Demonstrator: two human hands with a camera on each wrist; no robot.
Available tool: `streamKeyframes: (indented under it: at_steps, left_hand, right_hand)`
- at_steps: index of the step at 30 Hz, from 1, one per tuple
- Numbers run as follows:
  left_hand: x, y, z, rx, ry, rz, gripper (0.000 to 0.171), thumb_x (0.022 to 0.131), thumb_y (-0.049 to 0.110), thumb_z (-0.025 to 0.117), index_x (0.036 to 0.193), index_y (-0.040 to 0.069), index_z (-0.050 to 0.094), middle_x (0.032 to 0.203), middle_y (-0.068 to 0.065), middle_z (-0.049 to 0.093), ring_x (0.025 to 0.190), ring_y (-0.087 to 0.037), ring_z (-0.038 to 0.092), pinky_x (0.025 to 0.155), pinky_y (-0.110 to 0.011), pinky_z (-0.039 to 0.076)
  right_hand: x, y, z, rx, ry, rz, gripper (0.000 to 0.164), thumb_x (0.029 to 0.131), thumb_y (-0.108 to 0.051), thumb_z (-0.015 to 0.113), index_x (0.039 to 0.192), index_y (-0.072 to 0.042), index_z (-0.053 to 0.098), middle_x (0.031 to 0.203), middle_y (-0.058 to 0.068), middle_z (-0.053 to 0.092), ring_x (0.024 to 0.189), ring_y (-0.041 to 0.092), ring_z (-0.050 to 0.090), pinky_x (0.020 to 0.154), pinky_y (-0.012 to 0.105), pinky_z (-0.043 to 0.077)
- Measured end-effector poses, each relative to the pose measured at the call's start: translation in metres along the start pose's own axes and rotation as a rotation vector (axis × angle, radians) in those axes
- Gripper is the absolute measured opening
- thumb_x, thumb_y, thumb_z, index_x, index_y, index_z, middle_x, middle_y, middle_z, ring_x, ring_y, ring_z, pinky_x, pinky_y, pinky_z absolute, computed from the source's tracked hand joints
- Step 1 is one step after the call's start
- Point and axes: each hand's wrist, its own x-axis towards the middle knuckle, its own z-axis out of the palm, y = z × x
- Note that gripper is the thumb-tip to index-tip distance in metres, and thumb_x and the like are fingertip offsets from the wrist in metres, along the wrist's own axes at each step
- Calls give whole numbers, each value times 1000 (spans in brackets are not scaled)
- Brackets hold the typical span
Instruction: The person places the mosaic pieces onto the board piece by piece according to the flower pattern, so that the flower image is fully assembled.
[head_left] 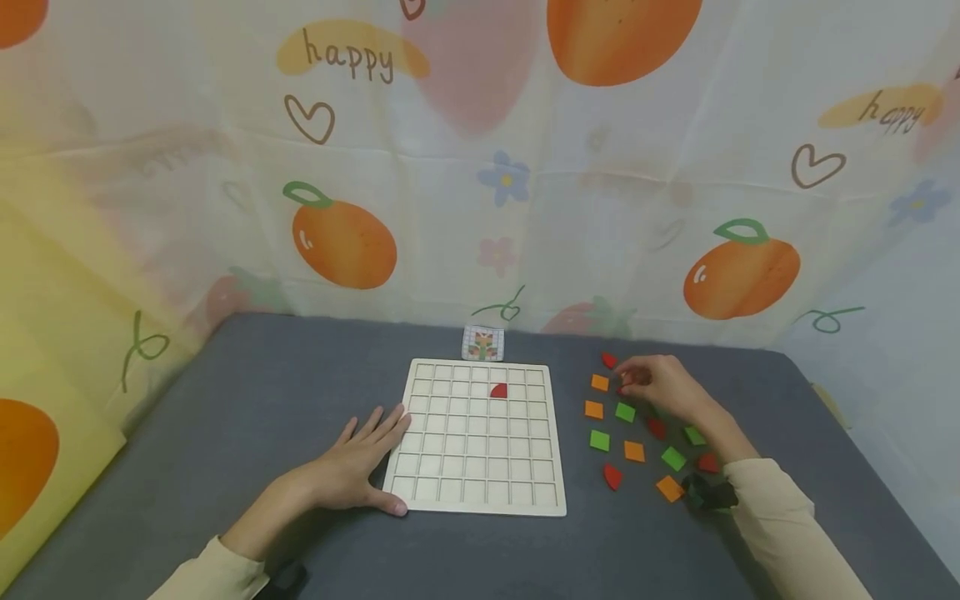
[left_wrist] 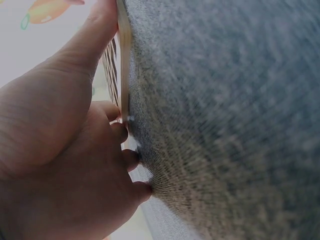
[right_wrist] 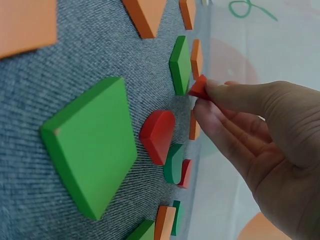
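A pale wooden grid board (head_left: pixel 477 446) lies on the grey cloth. One red quarter-round piece (head_left: pixel 499 390) sits in a cell of its second row, right of centre. My left hand (head_left: pixel 348 472) rests along the board's left edge, fingers spread, thumb at the near corner; in the left wrist view its fingertips meet the cloth and the board edge (left_wrist: pixel 124 65). To the right of the board, my right hand (head_left: pixel 670 390) pinches a small red piece (right_wrist: pixel 199 87) between thumb and fingertips, held above the loose pieces. The fingers partly hide its shape.
Several loose pieces lie right of the board: orange squares (head_left: pixel 634 452), green squares (head_left: pixel 599 440) and red rounded pieces (head_left: pixel 612 477). Green rounded pieces (right_wrist: pixel 173 164) show in the right wrist view. A small pattern card (head_left: pixel 483 343) lies behind the board, before a printed curtain (head_left: pixel 442 208).
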Motion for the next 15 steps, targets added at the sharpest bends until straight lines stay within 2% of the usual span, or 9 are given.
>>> streamKeyframes:
  at_steps: [8, 15]
  left_hand:
    - [0, -1, 1, 2, 6, 1, 119, 72, 57, 78, 156, 1, 14, 163, -18, 5, 147, -45, -2, 111, -67, -4]
    - [0, 1, 0, 8, 5, -2, 119, 72, 56, 79, 156, 0, 14, 163, -19, 5, 147, -46, -2, 111, -67, -3]
  right_hand:
    - [1, -9, -1, 21, 18, -13, 23, 86, -2, 72, 109, 0, 71, 84, 0, 67, 80, 20, 67, 71, 39, 56]
    - [8, -18, 4, 46, 40, -32, 23, 85, -1, 73, 108, 2, 72, 87, 5, 71, 81, 22, 68, 73, 41, 57]
